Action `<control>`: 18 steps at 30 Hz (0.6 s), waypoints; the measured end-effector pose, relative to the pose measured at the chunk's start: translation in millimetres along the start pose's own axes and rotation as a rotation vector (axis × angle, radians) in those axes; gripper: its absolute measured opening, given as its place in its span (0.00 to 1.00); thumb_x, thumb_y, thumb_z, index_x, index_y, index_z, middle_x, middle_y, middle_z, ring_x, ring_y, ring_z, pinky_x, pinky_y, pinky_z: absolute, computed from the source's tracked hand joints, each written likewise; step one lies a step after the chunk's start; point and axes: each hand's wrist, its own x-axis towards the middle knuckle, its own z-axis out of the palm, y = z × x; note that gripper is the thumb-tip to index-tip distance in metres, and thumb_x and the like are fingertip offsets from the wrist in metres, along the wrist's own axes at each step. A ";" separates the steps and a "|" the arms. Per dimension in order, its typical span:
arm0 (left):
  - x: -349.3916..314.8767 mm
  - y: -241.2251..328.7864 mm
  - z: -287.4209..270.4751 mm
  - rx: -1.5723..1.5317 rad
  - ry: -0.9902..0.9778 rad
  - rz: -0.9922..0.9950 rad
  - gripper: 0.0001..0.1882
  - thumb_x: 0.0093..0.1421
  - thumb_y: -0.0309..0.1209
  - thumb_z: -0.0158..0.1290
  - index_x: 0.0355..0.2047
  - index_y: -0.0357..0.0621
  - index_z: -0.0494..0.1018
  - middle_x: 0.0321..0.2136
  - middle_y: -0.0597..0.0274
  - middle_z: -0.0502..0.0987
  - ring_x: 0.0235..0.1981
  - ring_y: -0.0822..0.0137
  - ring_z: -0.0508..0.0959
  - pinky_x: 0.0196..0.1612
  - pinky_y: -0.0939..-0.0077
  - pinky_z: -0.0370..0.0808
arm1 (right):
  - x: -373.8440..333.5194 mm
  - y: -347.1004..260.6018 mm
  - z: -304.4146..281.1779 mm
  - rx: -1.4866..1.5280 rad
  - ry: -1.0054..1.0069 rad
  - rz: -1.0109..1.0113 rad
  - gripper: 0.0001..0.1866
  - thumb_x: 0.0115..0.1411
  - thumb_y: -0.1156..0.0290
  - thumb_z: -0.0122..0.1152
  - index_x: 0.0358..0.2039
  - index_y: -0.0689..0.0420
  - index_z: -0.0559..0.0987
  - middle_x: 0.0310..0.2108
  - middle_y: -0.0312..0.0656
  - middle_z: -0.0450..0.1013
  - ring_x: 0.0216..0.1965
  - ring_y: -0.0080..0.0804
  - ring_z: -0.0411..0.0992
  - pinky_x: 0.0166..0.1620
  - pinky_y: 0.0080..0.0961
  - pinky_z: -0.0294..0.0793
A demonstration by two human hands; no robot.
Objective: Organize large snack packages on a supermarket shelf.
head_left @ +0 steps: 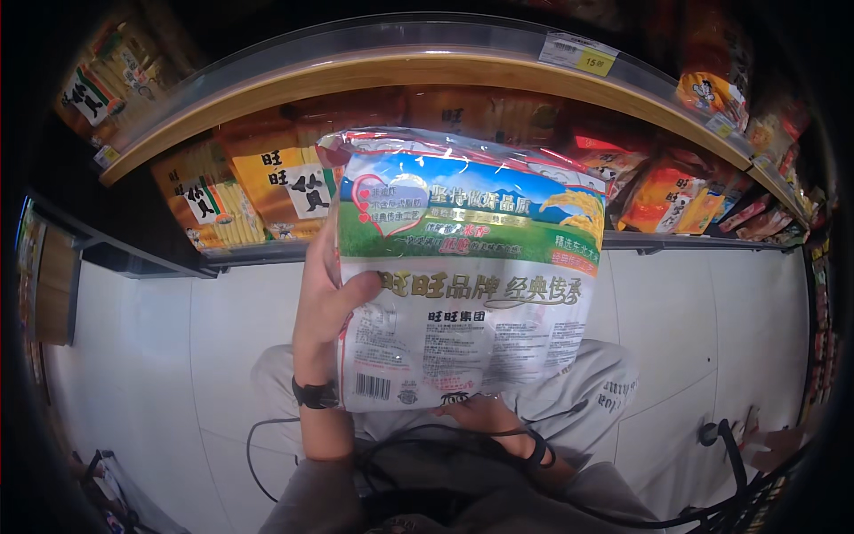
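Note:
A large plastic snack bag (463, 276) fills the middle of the view, its printed back turned up toward me. It is white below, with a blue sky and green field printed across the top and a red edge. My left hand (334, 289) grips its left side, thumb on the front and fingers hidden behind. At the lower edge, my right hand (479, 414) holds the bag from below, most of its fingers covered by it. A dark band (316, 392) circles my left wrist, and another band (538, 449) is on the right.
Beyond the bag stands a wood-edged store shelf (356, 73) with a price tag (576, 55). Orange snack bags (276, 182) line the lower level, with red-orange bags (672, 191) at the right. Black cables (391, 440) cross my lap; a black metal frame (734, 463) stands lower right.

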 end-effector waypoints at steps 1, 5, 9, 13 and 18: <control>0.0 0.5 -0.2 -0.003 -0.008 0.001 0.48 0.45 0.44 0.63 0.59 0.33 0.54 0.49 0.59 0.68 0.50 0.70 0.67 0.53 0.77 0.61 | 0.0 1.0 0.3 0.002 -0.004 0.003 0.12 0.56 0.65 0.57 0.40 0.53 0.79 0.34 0.36 0.77 0.38 0.25 0.74 0.44 0.23 0.70; 1.9 -2.1 2.6 -0.028 -0.015 0.012 0.49 0.44 0.45 0.64 0.59 0.33 0.54 0.49 0.59 0.68 0.50 0.70 0.67 0.53 0.77 0.61 | -0.9 10.2 2.2 -0.016 0.071 -0.133 0.13 0.56 0.64 0.58 0.40 0.54 0.79 0.36 0.38 0.77 0.39 0.31 0.73 0.45 0.26 0.70; 0.3 -2.7 -1.1 -0.007 -0.024 -0.006 0.49 0.43 0.47 0.64 0.59 0.33 0.54 0.50 0.59 0.68 0.50 0.70 0.67 0.54 0.77 0.61 | 0.1 6.4 1.6 -0.001 0.045 -0.141 0.14 0.55 0.62 0.59 0.40 0.54 0.79 0.38 0.40 0.76 0.42 0.35 0.73 0.46 0.28 0.69; -2.1 -1.3 2.2 -0.033 0.005 -0.023 0.48 0.43 0.46 0.64 0.58 0.33 0.55 0.50 0.59 0.68 0.50 0.70 0.67 0.54 0.77 0.61 | 0.8 11.0 3.5 -0.008 0.075 -0.158 0.14 0.55 0.62 0.59 0.40 0.52 0.79 0.39 0.40 0.76 0.42 0.35 0.72 0.46 0.28 0.69; -1.4 -2.4 2.5 -0.031 -0.003 -0.025 0.47 0.44 0.45 0.64 0.58 0.33 0.55 0.49 0.59 0.68 0.50 0.69 0.68 0.54 0.77 0.61 | 0.5 5.2 -1.3 -0.088 0.012 -0.073 0.13 0.54 0.62 0.60 0.39 0.52 0.80 0.38 0.41 0.76 0.42 0.35 0.73 0.46 0.28 0.69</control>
